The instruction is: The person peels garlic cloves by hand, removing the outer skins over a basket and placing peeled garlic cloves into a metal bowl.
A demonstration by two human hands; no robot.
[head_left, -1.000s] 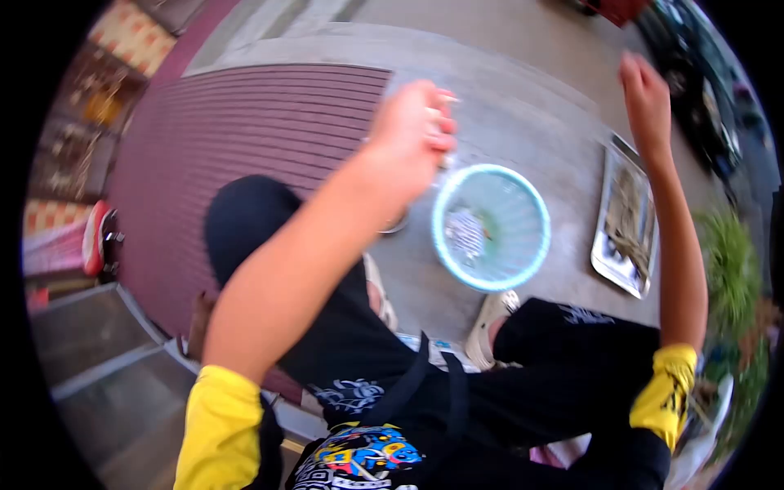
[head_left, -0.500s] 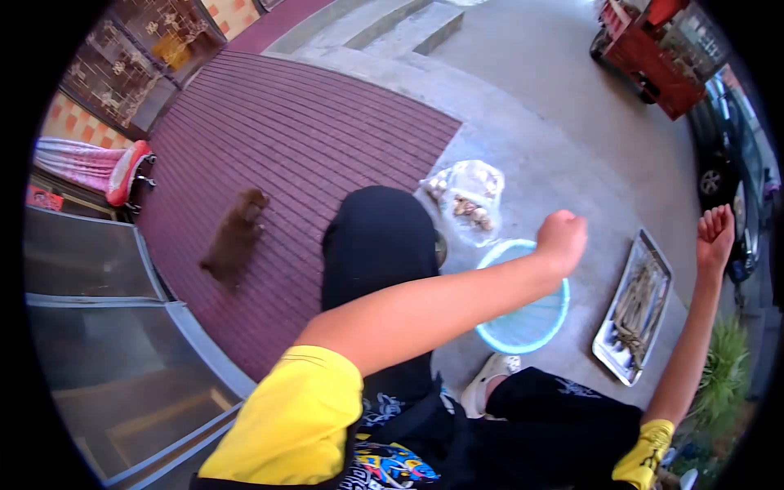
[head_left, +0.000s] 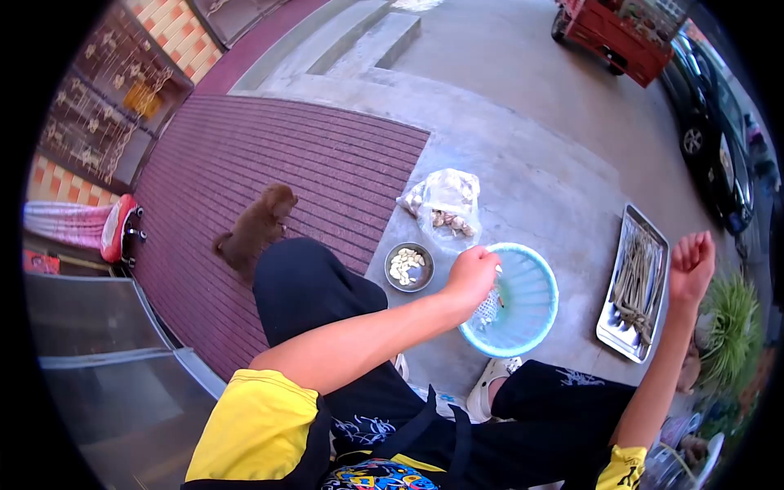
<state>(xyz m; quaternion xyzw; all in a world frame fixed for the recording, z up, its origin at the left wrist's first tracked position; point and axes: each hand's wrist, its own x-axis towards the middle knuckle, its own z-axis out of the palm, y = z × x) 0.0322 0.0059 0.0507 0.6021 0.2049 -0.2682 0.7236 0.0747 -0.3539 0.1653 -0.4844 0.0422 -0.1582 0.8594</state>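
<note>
My left hand point(head_left: 474, 279) is closed above the left rim of a light blue plastic basket point(head_left: 535, 302); a small pale bit shows at its fingertips, too small to name. Inside the basket lies something white and patterned. My right hand point(head_left: 692, 265) is raised at the right, fingers curled, beside a metal tray point(head_left: 608, 322) of long dried stalks; what it holds, if anything, is hidden. A metal bowl point(head_left: 410, 267) with peeled white cloves stands left of the basket. Behind it sits a clear plastic bag point(head_left: 449, 208) of garlic bulbs.
A brown puppy point(head_left: 257, 229) stands on the purple ribbed mat point(head_left: 310, 147) beside my knee. Concrete steps point(head_left: 363, 41) are at the top. A red cart point(head_left: 612, 37) and a dark car point(head_left: 714, 131) are at upper right. A green plant point(head_left: 731, 322) grows at the right.
My left hand has moved left and down to the basket's left rim. The bowl of cloves is now uncovered. The puppy has shifted nearer my knee, and the view has turned slightly.
</note>
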